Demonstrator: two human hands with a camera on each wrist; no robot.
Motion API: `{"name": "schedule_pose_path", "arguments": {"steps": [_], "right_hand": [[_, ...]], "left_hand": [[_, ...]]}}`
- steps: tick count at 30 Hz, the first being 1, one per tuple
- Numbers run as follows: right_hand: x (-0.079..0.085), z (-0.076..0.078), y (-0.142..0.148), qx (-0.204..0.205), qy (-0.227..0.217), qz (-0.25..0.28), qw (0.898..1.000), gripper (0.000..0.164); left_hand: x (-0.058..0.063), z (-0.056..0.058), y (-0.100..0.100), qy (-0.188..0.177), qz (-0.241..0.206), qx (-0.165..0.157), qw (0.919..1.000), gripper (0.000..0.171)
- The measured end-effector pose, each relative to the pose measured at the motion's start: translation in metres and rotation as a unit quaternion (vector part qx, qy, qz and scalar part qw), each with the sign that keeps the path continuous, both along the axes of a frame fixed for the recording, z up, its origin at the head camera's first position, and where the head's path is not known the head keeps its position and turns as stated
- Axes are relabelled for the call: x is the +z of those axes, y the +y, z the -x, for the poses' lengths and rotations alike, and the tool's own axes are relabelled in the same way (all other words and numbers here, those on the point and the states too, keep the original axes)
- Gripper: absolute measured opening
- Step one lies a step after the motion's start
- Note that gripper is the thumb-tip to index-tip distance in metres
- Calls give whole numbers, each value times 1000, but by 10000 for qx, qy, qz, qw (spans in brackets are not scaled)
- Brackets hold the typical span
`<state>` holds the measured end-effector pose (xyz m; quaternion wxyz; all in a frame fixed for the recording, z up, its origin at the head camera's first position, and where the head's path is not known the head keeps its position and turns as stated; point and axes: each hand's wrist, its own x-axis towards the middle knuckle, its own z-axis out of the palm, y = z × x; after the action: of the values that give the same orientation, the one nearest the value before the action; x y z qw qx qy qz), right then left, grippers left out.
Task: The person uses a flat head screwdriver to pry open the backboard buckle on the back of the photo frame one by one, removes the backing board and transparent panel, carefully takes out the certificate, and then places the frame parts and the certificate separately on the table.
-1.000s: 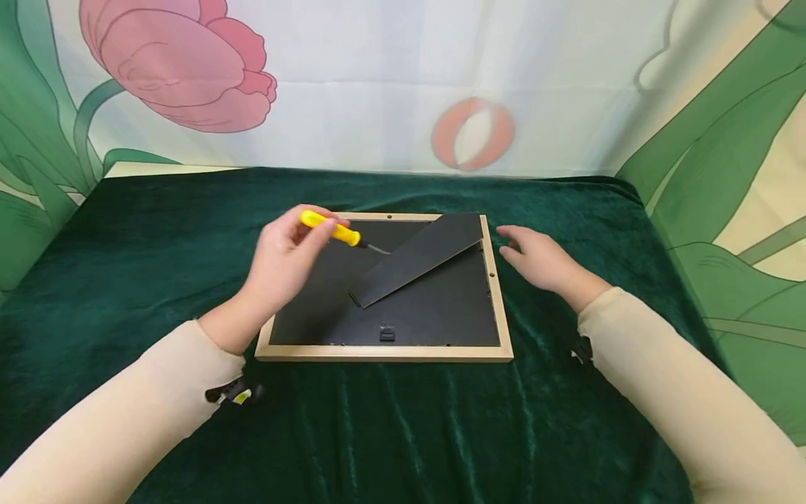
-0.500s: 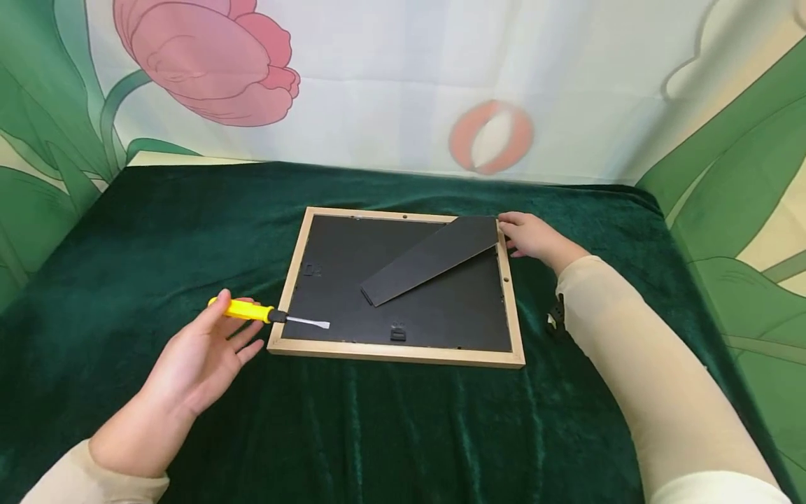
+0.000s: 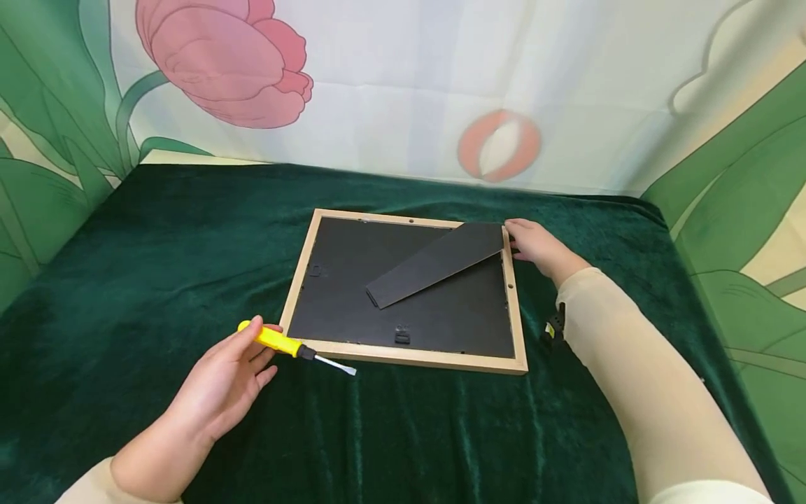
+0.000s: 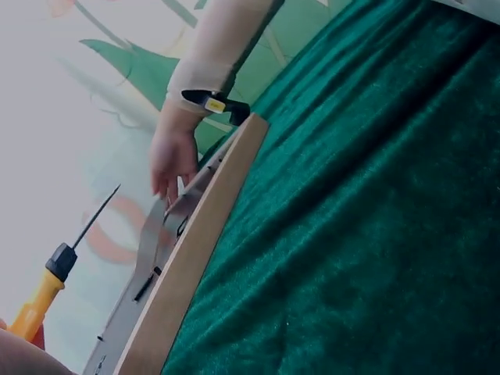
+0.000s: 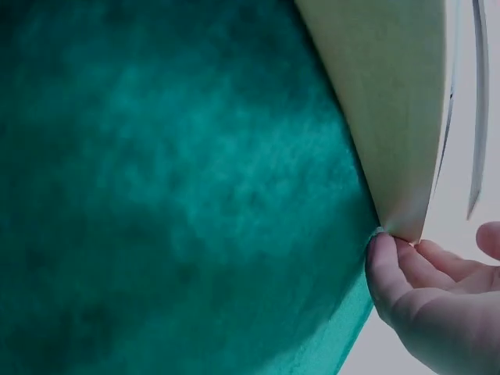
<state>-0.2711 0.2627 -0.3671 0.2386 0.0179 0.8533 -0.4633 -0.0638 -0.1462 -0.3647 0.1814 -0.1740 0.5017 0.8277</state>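
A flat-head screwdriver [image 3: 278, 340] with a yellow handle is pinched between the thumb and fingers of my left hand [image 3: 217, 385]. Its blade points right, over the cloth near the frame's front edge. A wooden picture frame [image 3: 403, 355] lies back side up, showing a black backing board [image 3: 340, 294]. A black stand leg [image 3: 441, 262] slants across that board to the far right corner. My right hand [image 3: 540, 248] touches this corner with its fingers, the thumb apart in the right wrist view. Beyond the corner some fingertips are hidden in the head view.
Dark green velvet cloth [image 3: 157, 266] covers the table, wrinkled in front. Behind stands a white curtain [image 3: 390, 126] with a pink flower print. Two small hangers [image 3: 401, 334] sit on the backing board. Each wrist carries a small camera, such as the right wrist camera [image 3: 555, 327].
My left hand has drawn back from above the board to the front left, swinging the screwdriver, then shifted slightly right. The right hand has come in to touch the frame's far right corner.
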Motion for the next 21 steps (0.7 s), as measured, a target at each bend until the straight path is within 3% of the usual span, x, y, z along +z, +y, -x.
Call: {"name": "schedule_pose_path", "arguments": {"steps": [7, 12, 15, 19, 21], "right_hand": [[2, -2, 7, -730, -103, 1225, 9897, 55], [10, -6, 16, -1048, 106, 1336, 9854, 52], [21, -11, 26, -984, 181, 1610, 9819, 55], [34, -29, 41, -1032, 229, 2446, 9638, 56], [39, -43, 47, -1194, 213, 3146, 9415, 48]], "left_hand": [[0, -3, 5, -61, 240, 100, 9996, 45], [3, -2, 7, -35, 244, 59, 9997, 45], [6, -2, 10, 105, 326, 120, 9993, 40], [17, 5, 13, 477, 292, 375, 9977, 36], [24, 13, 12, 851, 17, 600, 9946, 35]]}}
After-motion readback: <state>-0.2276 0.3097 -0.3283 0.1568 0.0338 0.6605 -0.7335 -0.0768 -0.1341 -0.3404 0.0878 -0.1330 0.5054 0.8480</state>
